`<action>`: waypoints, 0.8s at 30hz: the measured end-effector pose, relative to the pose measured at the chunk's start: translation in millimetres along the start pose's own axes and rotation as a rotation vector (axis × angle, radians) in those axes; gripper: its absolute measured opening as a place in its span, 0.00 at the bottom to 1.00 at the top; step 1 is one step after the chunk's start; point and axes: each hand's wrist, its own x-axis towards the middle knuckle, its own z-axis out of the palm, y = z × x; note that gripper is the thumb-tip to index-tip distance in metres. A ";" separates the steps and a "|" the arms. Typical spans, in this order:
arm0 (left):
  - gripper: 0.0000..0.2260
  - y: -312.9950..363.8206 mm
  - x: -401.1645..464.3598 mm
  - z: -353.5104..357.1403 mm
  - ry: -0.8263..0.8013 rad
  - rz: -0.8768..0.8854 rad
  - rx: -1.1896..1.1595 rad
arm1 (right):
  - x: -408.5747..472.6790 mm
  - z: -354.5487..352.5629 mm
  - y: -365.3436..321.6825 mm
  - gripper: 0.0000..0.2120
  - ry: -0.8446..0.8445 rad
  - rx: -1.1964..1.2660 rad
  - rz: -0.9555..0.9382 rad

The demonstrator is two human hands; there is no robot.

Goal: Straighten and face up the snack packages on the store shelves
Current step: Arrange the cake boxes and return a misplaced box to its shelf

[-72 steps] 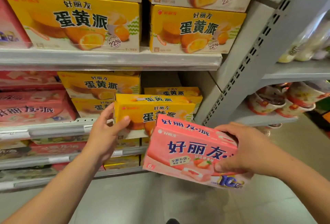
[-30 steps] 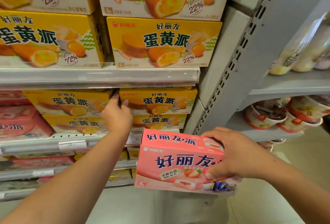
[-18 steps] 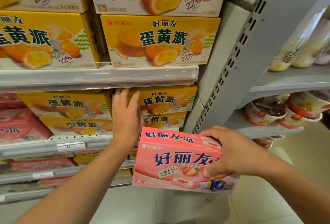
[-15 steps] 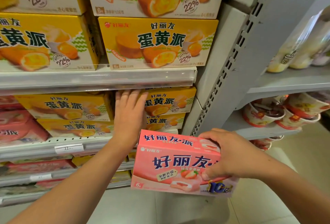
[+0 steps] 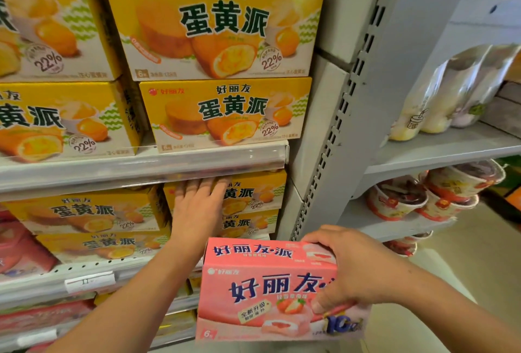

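My right hand (image 5: 349, 273) grips a pink strawberry pie box (image 5: 262, 290) by its right end, held in front of the shelves at lower centre with its front facing me. My left hand (image 5: 197, 209) lies flat with straight fingers against the front of the upper yellow egg-yolk pie box (image 5: 253, 192) on the second shelf, at that box's left part. A second yellow box (image 5: 248, 223) sits under it. To the left stand two more stacked yellow boxes (image 5: 84, 211). Larger yellow boxes (image 5: 225, 110) fill the shelf above.
Pink boxes (image 5: 17, 245) sit at the far left of the second shelf. A grey perforated upright (image 5: 349, 104) divides the bays. To the right, shelves hold clear bagged snacks (image 5: 451, 93) and lidded cups (image 5: 423, 195). Lower shelves carry more boxes; the floor lies below.
My left hand has pushed the yellow box back into the shelf and now lies flat on its front. The pink box in my right hand has stayed roughly in place. The view has moved closer.
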 end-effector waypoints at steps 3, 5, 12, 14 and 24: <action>0.27 -1.0 -4.8 -0.6 0.117 0.071 -0.106 | -3.3 -4.4 0.5 0.42 0.008 0.025 0.013; 0.23 -2.4 -13.0 -2.1 0.207 0.204 -0.264 | -5.3 -6.7 2.0 0.41 0.018 0.009 0.021; 0.10 6.5 -37.6 -26.7 0.041 -0.226 -1.100 | -14.0 -5.7 9.1 0.41 0.003 0.011 0.019; 0.08 8.3 -44.2 -30.3 -0.031 -0.394 -1.319 | -16.0 -5.4 11.4 0.40 -0.002 0.005 0.012; 0.11 -15.8 -119.9 -60.2 -0.333 -0.683 -1.565 | 11.3 2.0 -20.9 0.35 -0.045 -0.037 -0.091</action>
